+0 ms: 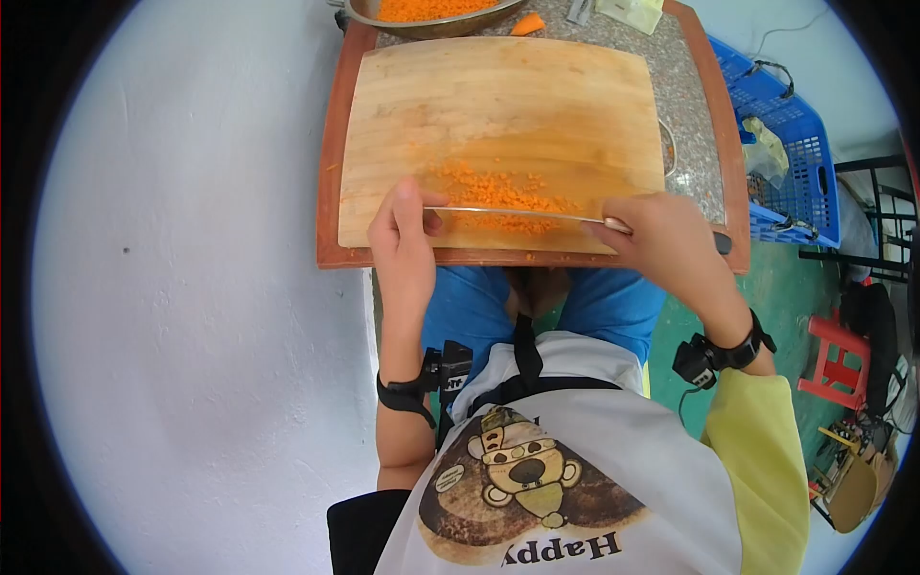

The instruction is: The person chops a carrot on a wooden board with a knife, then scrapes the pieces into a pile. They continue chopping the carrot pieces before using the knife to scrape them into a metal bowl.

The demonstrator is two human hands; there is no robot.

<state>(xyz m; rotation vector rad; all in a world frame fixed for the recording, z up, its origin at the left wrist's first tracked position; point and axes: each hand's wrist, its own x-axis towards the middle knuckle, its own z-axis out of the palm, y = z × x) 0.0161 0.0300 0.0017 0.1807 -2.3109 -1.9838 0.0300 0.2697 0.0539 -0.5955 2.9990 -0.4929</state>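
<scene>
My right hand is wrapped round the handle of a knife, seen nearly edge-on with its blade running level to the left. At the far end of the blade, my left hand pinches the tip between thumb and fingers. Finely chopped carrot lies in a loose pile under and just beyond the blade. It rests on the near part of a wooden cutting board, with orange crumbs and stains around it.
A metal bowl of chopped carrot stands beyond the board, beside a carrot piece. A dark handle shows at the table's right edge. To the right are a blue basket and a red stool; a white wall stands left.
</scene>
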